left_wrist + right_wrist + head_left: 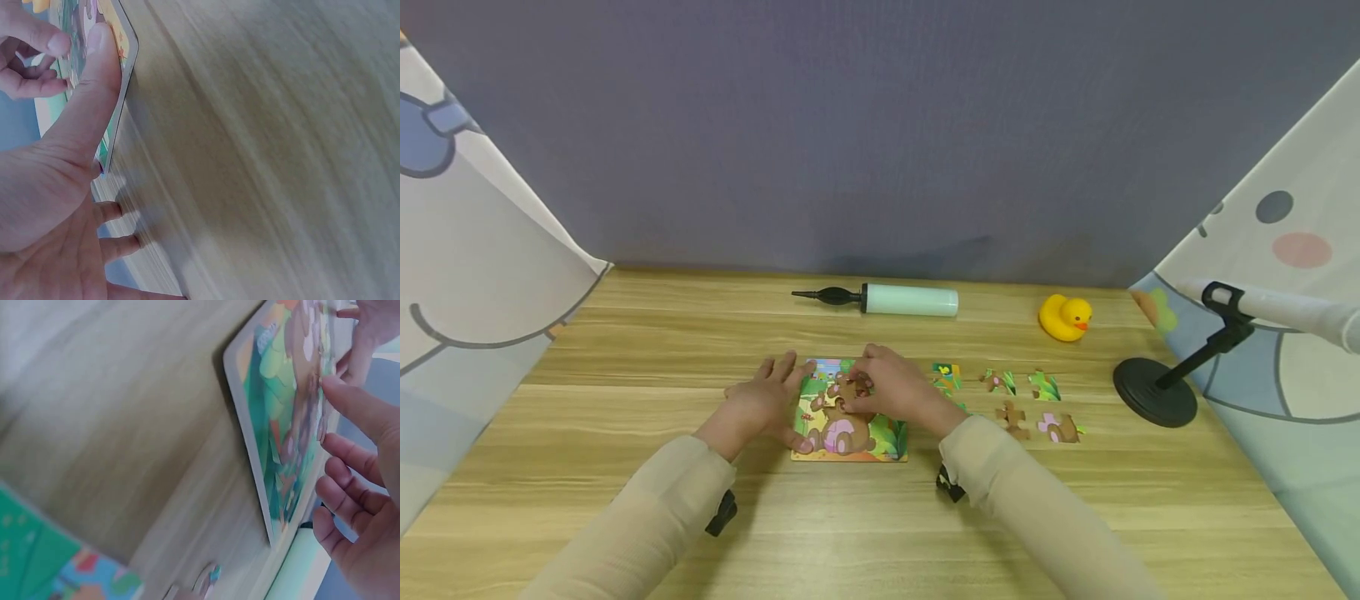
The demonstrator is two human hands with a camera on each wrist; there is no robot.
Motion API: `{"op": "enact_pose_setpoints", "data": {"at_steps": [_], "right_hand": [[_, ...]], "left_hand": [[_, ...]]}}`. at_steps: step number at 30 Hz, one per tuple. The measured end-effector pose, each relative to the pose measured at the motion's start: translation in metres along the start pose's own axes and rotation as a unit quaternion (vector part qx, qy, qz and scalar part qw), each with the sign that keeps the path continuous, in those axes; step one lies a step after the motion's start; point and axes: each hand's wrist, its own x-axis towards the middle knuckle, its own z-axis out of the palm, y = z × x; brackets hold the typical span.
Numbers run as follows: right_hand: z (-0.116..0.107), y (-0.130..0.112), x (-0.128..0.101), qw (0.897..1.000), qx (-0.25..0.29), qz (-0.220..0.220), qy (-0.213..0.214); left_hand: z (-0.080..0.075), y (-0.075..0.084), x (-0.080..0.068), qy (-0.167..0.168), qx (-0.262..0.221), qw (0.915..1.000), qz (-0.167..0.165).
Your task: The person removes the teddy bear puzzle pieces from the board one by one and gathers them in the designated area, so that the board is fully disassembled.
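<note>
A jigsaw puzzle board (887, 454) with a brown bear picture lies flat on the table. My left hand (758, 407) has its fingers spread at the board's left side, and its thumb (97, 69) rests on the lower left corner. Over the board's upper middle is my right hand (895, 385). Its thumb and forefinger pinch a brown puzzle piece (322, 422), mostly hidden by the fingers. Several loose pieces lie to the right: a bear-body piece (1060, 427), a brown piece (1013, 418), a green piece (1044, 386) and a brown-and-green piece (997, 382).
Behind the board lies a hand pump (910, 300) with a pale green barrel and black nozzle. A yellow rubber duck (1064, 317) sits at the back right. Farther right stands a black round-based stand (1154, 392) holding a white tube. A grey panel (880, 142) closes off the back.
</note>
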Motion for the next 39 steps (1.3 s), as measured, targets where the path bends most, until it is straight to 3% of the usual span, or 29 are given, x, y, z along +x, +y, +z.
{"op": "enact_pose_setpoints", "data": {"at_steps": [19,39], "right_hand": [[-0.026,0.034,-0.053,0.998,0.013,-0.036,0.044],[-0.044,0.102,-0.141,0.995,0.055,-0.054,0.069]], "left_hand": [[0.003,-0.003,0.002,0.005,-0.01,0.9999,0.005],[0.001,0.0,0.001,0.009,-0.007,0.9999,0.012]]}}
